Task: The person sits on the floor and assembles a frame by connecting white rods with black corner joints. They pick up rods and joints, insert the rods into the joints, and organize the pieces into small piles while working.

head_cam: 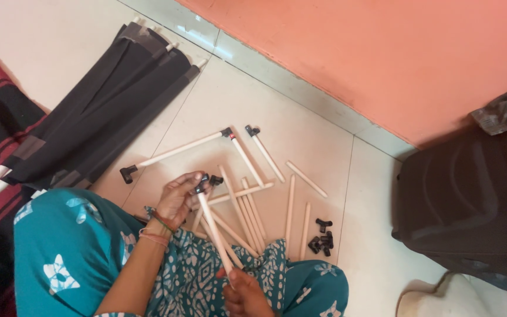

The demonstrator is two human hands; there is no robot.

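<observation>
1. Left hand (178, 196) is raised ahead of the lap, palm turned inward, fingers (198, 179) curled and pinched together at the tips.
2. Left wrist is bent, forearm running down and back toward the body.
3. Right hand (243, 293) sits low and close in, closed in a fist, knuckles up.

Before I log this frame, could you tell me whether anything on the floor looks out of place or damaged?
Nothing looks damaged. Loose pale rods lie crisscrossed on the tile, and small black connectors sit heaped beside them. The left hand and right hand hold one rod with a black fitting.
</observation>
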